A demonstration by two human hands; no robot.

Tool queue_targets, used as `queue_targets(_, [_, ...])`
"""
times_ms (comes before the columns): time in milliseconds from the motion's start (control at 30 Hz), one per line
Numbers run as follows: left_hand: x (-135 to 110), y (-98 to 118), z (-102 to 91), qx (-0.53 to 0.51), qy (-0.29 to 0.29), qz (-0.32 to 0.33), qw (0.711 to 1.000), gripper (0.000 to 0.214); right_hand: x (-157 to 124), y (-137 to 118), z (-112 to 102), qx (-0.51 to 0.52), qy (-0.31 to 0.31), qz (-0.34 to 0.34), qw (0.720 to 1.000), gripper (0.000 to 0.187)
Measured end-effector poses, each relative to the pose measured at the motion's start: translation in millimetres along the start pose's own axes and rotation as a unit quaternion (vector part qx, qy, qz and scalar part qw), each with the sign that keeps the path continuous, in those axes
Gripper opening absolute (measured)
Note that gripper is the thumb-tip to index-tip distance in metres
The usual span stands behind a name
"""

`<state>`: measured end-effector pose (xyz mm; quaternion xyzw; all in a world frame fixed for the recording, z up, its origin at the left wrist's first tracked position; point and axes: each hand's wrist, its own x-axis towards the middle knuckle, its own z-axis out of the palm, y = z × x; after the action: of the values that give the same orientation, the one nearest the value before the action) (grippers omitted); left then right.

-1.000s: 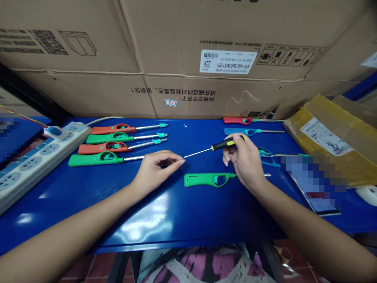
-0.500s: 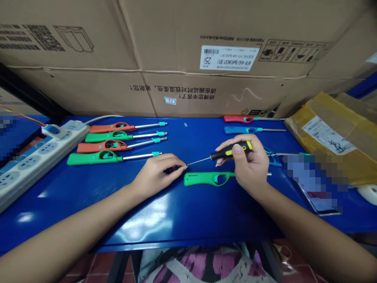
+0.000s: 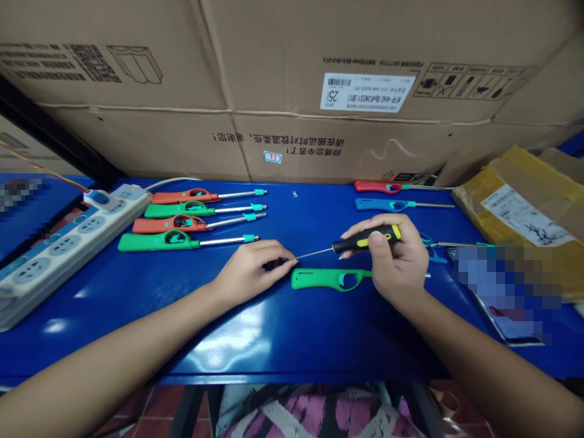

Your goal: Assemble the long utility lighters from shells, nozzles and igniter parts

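Observation:
In the head view my right hand [image 3: 404,261] is closed around the black-and-yellow handle of a screwdriver [image 3: 362,239], its thin shaft pointing left. My left hand [image 3: 250,269] pinches thumb and finger together right at the screwdriver's tip. Whatever is in that pinch is too small to make out. Just below the shaft, a green lighter [image 3: 314,279] lies flat on the blue table [image 3: 274,328]. My right hand covers part of the lighter's nozzle end, whose metal tip shows beyond the hand.
Several orange and green long lighters [image 3: 157,242] lie in a row at left, beside a white power strip [image 3: 68,246]. A red lighter [image 3: 371,186] and blue lighters [image 3: 376,204] lie at right. A phone [image 3: 506,310], a taped package [image 3: 515,201] and a large carton [image 3: 274,61] border the workspace.
The whole view has shifted slightly, so everything appears a little farther right. My hands keep the same hold, with the screwdriver tip still at my left fingertips.

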<state>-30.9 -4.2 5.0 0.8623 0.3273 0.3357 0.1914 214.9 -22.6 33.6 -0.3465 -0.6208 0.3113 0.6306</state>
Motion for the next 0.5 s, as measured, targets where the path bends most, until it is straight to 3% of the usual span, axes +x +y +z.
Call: queue_targets(500, [-0.5, -0.6, 0.0, -0.002, -0.013, -0.003, 1.0, 0.015, -1.3, -1.1, -0.2, -0.007, -0.018, -0.011, 1.0, 0.01])
